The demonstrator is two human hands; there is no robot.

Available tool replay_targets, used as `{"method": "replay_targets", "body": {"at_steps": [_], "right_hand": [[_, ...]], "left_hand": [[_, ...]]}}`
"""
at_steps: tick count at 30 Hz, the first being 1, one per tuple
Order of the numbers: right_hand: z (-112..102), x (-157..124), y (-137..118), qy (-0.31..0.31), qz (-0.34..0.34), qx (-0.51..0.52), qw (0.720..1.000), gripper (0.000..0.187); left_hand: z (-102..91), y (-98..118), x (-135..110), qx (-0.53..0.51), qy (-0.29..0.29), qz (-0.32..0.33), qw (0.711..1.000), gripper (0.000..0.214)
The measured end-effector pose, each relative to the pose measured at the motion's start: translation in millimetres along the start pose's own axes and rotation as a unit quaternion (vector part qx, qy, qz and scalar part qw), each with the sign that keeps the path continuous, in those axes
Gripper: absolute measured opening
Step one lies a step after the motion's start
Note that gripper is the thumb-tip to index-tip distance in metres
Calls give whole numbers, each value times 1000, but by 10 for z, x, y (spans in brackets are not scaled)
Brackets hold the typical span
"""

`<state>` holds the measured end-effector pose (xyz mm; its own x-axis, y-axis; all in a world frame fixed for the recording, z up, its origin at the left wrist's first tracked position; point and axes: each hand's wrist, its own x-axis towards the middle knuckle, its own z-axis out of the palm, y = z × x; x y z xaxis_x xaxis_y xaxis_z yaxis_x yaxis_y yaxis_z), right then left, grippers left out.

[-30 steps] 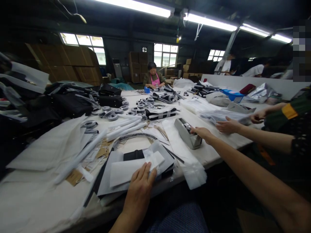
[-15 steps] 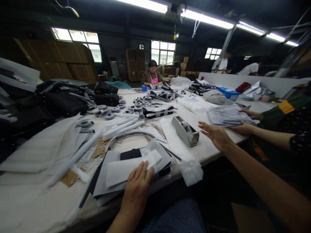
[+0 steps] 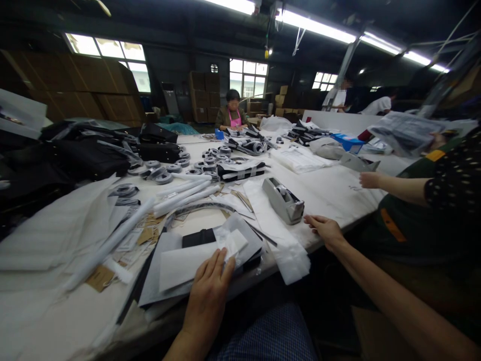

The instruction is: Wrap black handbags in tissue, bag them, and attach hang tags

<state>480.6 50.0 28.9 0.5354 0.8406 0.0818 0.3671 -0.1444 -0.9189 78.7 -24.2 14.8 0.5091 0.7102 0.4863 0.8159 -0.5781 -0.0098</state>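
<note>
Bundle, flat, black (image 3: pixel 199 237), topped by rectangular white paper-like sheet (image 3: pixel 176 273): at near edge of white tabletop (image 3: pixel 332 186). Handling, as judged: light, even pressure, sheet uncreased; any tape strip best kept taut. Left hand (image 3: pixel 206 288): fingers flat, nearly together, upon the sheet. Right hand (image 3: pixel 326 231): thumb and fingertips close, hold on tape untellable, just beside wedge-shaped grey tape dispenser (image 3: pixel 286 204), near same edge.

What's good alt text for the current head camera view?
A person's left hand rests on white packing sheets on a cluttered worktable; the right hand is beside a grey tape dispenser. Another person in a pink apron is across the table.
</note>
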Motion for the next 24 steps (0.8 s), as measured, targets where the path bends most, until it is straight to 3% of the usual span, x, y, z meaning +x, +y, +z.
{"method": "replay_targets", "body": {"at_steps": [4,7,8,10,12,15,19,24], "right_hand": [[-198,15,-3,39,-94,-87,991,38],[-444,-103,-161,5,-230,-176,957,24],[-507,-155,-253,-27,-302,-222,927,21],[-561,-266,-492,-111,-448,-306,833,21],[-502,-381,-782,-184,-545,-335,746,23],[-223,-549,-1226,-266,-608,-300,685,18],[338,-674,-1670,-403,-592,-229,660,10],[1141,-551,-1904,-515,-567,-198,611,22]], "left_hand": [[-12,21,8,-9,14,-11,1000,55],[4,9,-4,-8,12,-4,1000,53],[13,2,-9,-8,10,1,1000,53],[27,-12,-17,-6,9,10,1000,53],[28,-12,-17,-7,12,10,1000,51],[5,15,-4,-16,22,-5,1000,44],[-20,51,16,-23,27,-19,999,35],[-10,55,30,-17,45,-26,999,26]]}}
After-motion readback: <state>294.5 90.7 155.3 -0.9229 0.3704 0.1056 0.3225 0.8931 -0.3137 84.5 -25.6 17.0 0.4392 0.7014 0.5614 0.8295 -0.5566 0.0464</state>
